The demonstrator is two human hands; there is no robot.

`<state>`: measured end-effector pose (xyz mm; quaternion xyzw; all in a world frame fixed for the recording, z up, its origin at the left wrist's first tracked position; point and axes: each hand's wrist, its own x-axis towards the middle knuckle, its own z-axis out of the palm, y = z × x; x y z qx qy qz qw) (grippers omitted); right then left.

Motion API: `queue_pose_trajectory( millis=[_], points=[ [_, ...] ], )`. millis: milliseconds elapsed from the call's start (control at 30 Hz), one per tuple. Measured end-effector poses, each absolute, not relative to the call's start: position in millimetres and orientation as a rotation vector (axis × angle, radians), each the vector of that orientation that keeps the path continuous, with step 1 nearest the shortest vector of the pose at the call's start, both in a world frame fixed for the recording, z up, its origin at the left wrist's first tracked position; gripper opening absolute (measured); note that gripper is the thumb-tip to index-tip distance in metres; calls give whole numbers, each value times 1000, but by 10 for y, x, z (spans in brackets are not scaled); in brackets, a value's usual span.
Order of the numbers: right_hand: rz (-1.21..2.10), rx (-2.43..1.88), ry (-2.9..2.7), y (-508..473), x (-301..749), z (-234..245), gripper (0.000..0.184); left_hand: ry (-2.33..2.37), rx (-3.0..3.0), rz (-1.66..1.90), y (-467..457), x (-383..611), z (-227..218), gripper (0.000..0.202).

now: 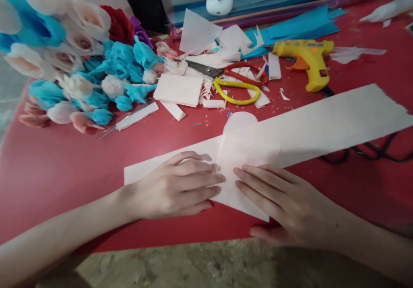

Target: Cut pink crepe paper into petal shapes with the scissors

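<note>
A long strip of pale pink crepe paper (322, 124) lies across the red table (64, 167), folded over near its left end. My left hand (176, 187) lies flat on the strip's left part, fingers stretched toward the fold. My right hand (284, 204) rests flat on the strip's near corner, fingers pointing left, thumb at the table's edge. The fingertips of the two hands are nearly touching at the fold. Neither hand holds anything.
A bunch of blue, white, pink and red paper flowers (80, 60) lies at the left. Behind the strip are yellow-handled scissors (237, 92), red-handled scissors (238, 73), paper scraps, a folded paper pad (178, 89), a yellow glue gun (308, 58) with a black cable (371, 152), blue paper sheets (300, 23).
</note>
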<state>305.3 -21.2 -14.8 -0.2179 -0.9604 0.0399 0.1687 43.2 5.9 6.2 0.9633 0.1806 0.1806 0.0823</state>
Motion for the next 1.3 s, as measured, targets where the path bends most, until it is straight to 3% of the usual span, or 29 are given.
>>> queue_pose_trajectory(
  millis=[1300],
  points=[
    [132,-586,-2794,-229,3058,-162,45,474,2829,568,88,414,29,18]
  ],
)
